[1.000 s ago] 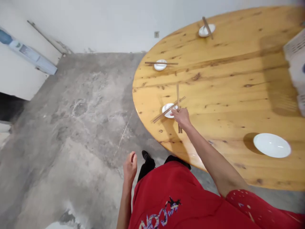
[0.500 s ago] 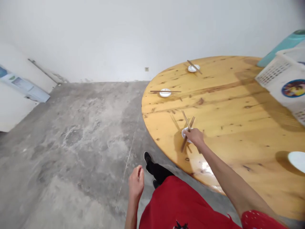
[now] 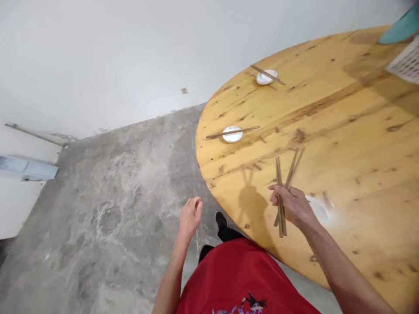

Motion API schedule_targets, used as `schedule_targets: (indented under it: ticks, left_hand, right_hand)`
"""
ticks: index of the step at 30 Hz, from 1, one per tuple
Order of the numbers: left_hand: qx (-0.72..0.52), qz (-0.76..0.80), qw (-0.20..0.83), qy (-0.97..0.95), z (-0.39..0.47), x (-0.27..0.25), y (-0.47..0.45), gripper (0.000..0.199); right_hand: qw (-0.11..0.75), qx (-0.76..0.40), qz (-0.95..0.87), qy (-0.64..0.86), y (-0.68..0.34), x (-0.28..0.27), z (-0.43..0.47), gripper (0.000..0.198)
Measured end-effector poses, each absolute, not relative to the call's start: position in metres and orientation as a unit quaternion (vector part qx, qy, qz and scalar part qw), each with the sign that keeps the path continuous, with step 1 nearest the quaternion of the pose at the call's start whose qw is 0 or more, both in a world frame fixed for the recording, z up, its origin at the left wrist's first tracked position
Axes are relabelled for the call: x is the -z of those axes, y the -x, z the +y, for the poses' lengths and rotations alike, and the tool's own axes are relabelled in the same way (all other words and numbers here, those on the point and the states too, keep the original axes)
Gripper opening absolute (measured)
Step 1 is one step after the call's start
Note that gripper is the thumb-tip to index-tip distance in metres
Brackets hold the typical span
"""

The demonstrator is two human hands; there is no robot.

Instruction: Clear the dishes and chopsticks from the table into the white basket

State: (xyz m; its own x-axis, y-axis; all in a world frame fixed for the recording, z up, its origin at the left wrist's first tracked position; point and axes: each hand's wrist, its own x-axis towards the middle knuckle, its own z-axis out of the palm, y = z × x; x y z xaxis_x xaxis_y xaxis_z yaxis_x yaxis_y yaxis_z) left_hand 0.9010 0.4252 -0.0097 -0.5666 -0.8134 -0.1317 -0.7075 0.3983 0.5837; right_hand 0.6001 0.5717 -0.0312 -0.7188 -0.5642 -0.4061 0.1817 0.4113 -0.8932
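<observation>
My right hand [image 3: 290, 201] is closed round several wooden chopsticks [image 3: 279, 179]. They fan out in two bunches above the fingers, and their other ends stick out below. Close behind this wrist, a small white plate [image 3: 319, 211] lies on the round wooden table [image 3: 353, 152], partly covered by the hand. My left hand [image 3: 190, 216] is off the table, over the floor at my waist. Its fingers are curled in, and nothing shows in them.
Toward the table's left edge, a white saucer [image 3: 232, 137] has chopsticks across it. Farther back stands another white saucer [image 3: 269, 75] with chopsticks. A white basket [image 3: 406, 63] and a teal object [image 3: 401, 26] are at the far right. Concrete floor [image 3: 118, 209] lies left.
My right hand with the chopsticks has lifted off the plate and moved toward the table's left edge. The view has turned and come closer. The left hand stays curled.
</observation>
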Motion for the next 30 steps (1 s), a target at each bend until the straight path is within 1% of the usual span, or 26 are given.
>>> schedule_targets:
  ticks: [3,6,12,15,19,22,25,28,30]
  left_hand:
    - [0.285,-0.853,0.098,-0.427,0.369,0.008,-0.868,0.024]
    - [0.246,-0.88,0.09,-0.397,0.32,0.007,-0.828,0.024]
    - [0.167,-0.93,0.038,-0.327,0.227,0.012,-0.737,0.043]
    - [0.157,-0.951,0.005,-0.268,0.188,0.021,-0.698,0.046]
    - [0.161,-0.967,-0.048,-0.19,0.15,0.034,-0.663,0.044]
    - [0.182,-0.97,-0.095,-0.133,0.129,0.041,-0.646,0.039]
    - [0.231,-0.958,-0.136,-0.106,0.115,0.047,-0.633,0.028]
    - [0.341,-0.916,-0.169,-0.125,0.108,0.052,-0.626,0.021]
    - [0.406,-0.886,-0.181,-0.135,0.108,0.054,-0.628,0.022]
  right_hand:
    - [0.425,0.595,0.681,0.03,-0.626,0.021,0.546,0.038]
    - [0.446,0.636,0.629,-0.027,-0.648,0.012,0.529,0.047]
    - [0.397,0.675,0.616,-0.087,-0.67,0.014,0.503,0.044]
    - [0.367,0.683,0.616,-0.136,-0.675,0.015,0.481,0.044]
    - [0.292,0.705,0.613,-0.205,-0.687,0.011,0.437,0.046]
    - [0.254,0.718,0.596,-0.253,-0.701,0.006,0.398,0.046]
    - [0.227,0.731,0.574,-0.292,-0.711,0.006,0.362,0.044]
    - [0.199,0.739,0.556,-0.323,-0.711,0.01,0.337,0.04]
    - [0.184,0.741,0.55,-0.338,-0.705,0.015,0.325,0.037]
